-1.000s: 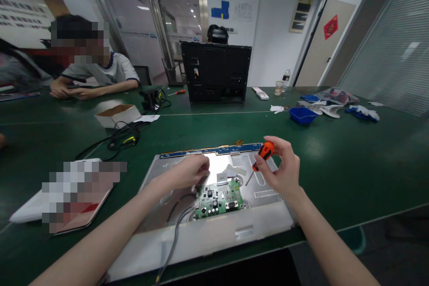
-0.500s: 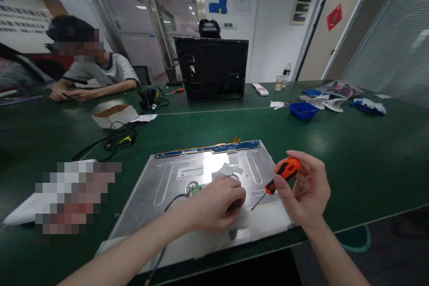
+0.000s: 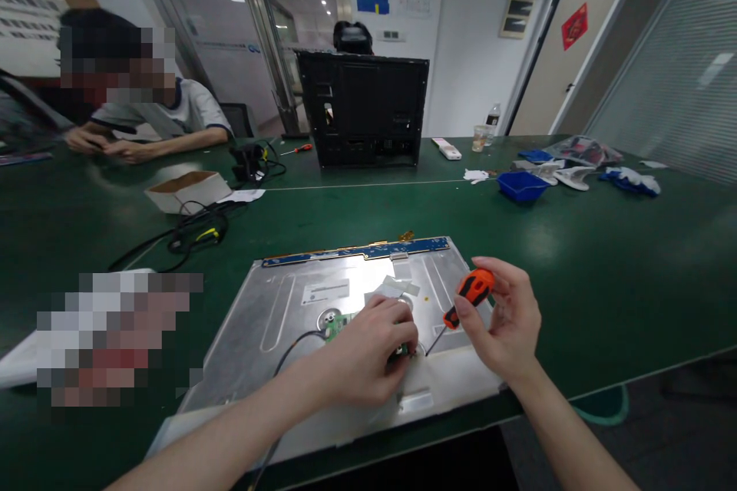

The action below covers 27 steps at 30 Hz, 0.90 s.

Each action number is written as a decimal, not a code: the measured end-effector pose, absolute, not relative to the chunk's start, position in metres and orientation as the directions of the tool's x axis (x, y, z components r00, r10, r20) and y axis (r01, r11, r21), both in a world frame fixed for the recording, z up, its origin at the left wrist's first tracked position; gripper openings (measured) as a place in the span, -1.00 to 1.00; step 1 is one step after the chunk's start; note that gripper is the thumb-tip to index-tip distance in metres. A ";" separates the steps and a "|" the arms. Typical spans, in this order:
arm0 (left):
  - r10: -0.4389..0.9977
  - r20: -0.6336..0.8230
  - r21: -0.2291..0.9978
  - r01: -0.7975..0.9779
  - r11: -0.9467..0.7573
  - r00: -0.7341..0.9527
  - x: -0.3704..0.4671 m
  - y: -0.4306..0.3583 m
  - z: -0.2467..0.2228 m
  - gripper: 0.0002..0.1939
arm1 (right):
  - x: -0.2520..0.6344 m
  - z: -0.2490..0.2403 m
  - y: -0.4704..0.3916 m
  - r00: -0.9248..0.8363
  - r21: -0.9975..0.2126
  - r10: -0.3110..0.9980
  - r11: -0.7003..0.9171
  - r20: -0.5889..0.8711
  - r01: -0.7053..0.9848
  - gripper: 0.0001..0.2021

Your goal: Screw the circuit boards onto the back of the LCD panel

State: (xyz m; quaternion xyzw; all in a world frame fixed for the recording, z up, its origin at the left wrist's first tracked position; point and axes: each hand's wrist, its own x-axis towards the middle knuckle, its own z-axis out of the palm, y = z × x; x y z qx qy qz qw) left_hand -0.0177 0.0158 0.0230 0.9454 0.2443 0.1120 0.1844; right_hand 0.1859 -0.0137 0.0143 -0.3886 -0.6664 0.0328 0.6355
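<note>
A flat display panel with a bare metal back lies in front of me, a blue circuit strip along its far edge. Over the panel's middle, my left hand is closed, its curled fingers gripping the right end of a small green circuit board. Most of that board is hidden under the hand. A black cable runs from its left end. Pinched in my right hand is an orange and black screwdriver, tilted, its tip pointing down-left near my left fingertips. Whether the tip touches the panel, I cannot tell.
Beyond the panel stands a black monitor housing, a person partly behind it. Another person sits at the left. An open white box and tangled cables lie left; a blue tray and gloves lie right.
My right hand has moved left with the screwdriver, bringing its tip closer to my left fingers. My left hand stays on the circuit board. The view has shifted slightly.
</note>
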 end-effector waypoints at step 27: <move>0.493 0.215 0.308 0.420 -0.854 0.843 -0.017 0.012 0.017 -0.93 | 0.183 0.010 -0.012 0.066 -0.530 0.563 0.725 0.824 0.440 -0.51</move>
